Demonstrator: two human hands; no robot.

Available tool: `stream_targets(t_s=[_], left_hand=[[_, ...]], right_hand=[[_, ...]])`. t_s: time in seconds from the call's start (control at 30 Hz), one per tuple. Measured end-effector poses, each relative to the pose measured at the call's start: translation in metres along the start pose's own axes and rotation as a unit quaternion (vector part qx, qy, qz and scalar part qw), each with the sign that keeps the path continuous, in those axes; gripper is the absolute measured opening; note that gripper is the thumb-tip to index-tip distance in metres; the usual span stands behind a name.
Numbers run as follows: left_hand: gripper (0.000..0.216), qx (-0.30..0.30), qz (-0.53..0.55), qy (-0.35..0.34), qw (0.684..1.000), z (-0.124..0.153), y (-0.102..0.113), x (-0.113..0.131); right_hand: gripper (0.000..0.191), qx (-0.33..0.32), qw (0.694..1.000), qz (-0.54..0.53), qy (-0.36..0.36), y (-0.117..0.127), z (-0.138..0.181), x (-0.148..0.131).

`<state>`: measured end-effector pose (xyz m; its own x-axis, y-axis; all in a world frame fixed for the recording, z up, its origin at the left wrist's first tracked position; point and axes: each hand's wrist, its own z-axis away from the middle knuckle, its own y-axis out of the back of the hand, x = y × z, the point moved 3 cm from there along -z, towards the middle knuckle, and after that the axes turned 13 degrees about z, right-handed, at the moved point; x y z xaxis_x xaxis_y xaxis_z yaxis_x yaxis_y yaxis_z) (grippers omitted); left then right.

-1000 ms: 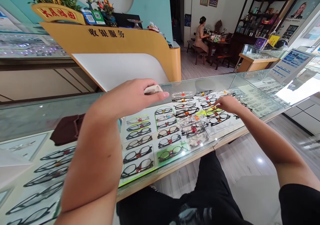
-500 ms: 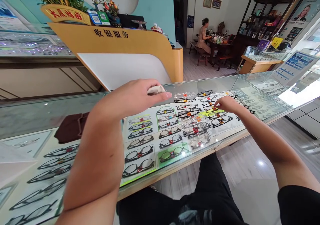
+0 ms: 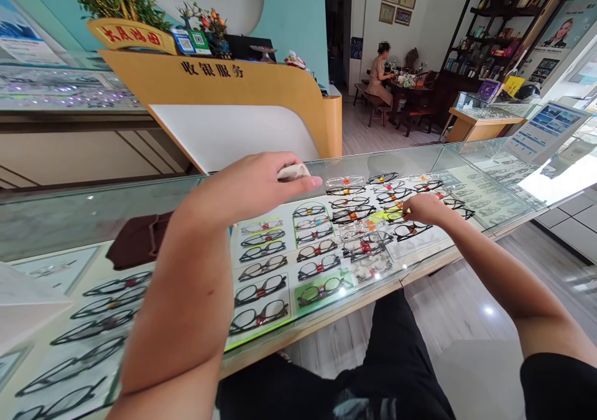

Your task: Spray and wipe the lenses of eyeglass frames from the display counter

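Observation:
My left hand (image 3: 275, 183) is closed around a crumpled whitish cloth (image 3: 293, 172) and hovers over the back of the glass display counter (image 3: 354, 315). Only part of the cloth shows between thumb and fingers. On the right, my right hand (image 3: 425, 210) reaches down among the rows of eyeglasses. Its fingers are pinched at the side of a pair of eyeglasses (image 3: 395, 216), which the hand partly covers. Close by lie dark-framed eyeglasses (image 3: 410, 231) and another black pair (image 3: 353, 214). Many pairs carry small red, orange or yellow tags at the bridge.
A dark maroon cloth or pouch (image 3: 135, 242) lies on the left of the counter, beside more eyeglasses (image 3: 88, 358). Beyond stands a yellow and white cashier desk (image 3: 242, 127). A sign stand (image 3: 545, 130) is at the right end. Far back, a person (image 3: 380, 78) sits at a table.
My right hand has shifted slightly down, toward me, along the eyeglasses. The left hand keeps its grip on the cloth in nearly the same place. The view has tilted a little.

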<state>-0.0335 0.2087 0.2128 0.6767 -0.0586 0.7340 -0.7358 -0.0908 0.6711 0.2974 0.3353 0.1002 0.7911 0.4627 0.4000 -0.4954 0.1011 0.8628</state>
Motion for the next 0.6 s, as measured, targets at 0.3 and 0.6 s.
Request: stream_targets(t_s=[0.3, 0.6], left_hand=[[0.049, 0.0, -0.065, -0.043, 0.997, 0.001, 0.001, -0.002], [0.041, 0.077, -0.016, -0.028, 0.997, 0.014, 0.012, 0.007]], right_hand=[[0.028, 0.017, 0.999, -0.043, -0.01, 0.029, 0.02, 0.012], [0.02, 0.318, 0.902, -0.277, 0.095, 0.122, 0.065, -0.008]])
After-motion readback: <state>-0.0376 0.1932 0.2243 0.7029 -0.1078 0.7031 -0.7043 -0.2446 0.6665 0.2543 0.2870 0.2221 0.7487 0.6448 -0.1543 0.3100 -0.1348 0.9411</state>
